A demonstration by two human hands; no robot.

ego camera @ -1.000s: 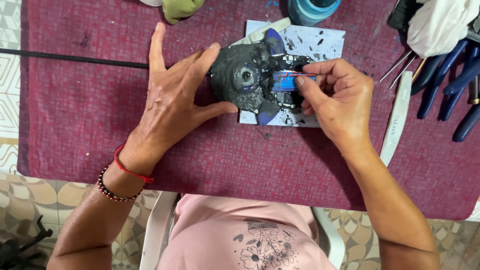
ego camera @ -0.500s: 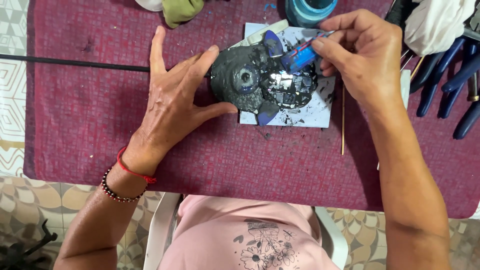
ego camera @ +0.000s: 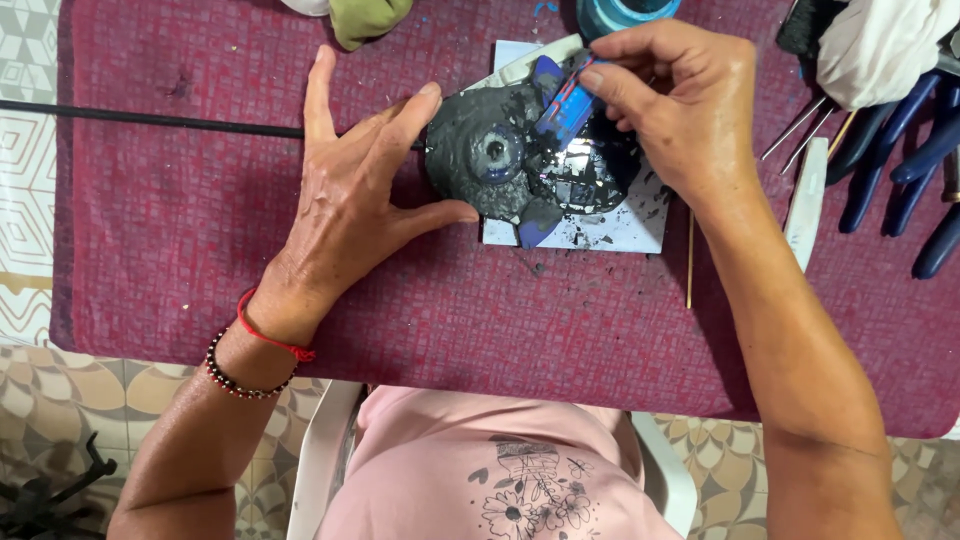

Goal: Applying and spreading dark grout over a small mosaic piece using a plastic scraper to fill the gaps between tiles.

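Change: the right hand [ego camera: 680,100] has lifted from the near side of the dark lump [ego camera: 520,160] to its far edge, carrying the small blue piece [ego camera: 565,100] up with it; a second ago its fingers were pinching low against the lump's right side.
Meaning: judging by that shift, the work has moved from one side of the lump to its top edge, while the lump itself has not shifted.
Left hand: the left hand [ego camera: 350,200] lies open and flat, thumb and forefinger splayed against the lump's left side, bracing it as before.
Right hand: closed in a fingertip pinch on the blue piece, which tilts over the lump's far edge.
Lump: rounded, matt grey-black, clay-like, with a ringed boss at its middle, blue patches and a glossy mirror-like patch on the right.
Under the lump: a pale tile [ego camera: 620,225], speckled with dark crumbs.
Around the lump: a maroon woven cloth [ego camera: 180,220] covers the table; blue-handled pliers [ego camera: 900,160] lie well to the lump's right; a thin black rod [ego camera: 150,118] runs off to its left.
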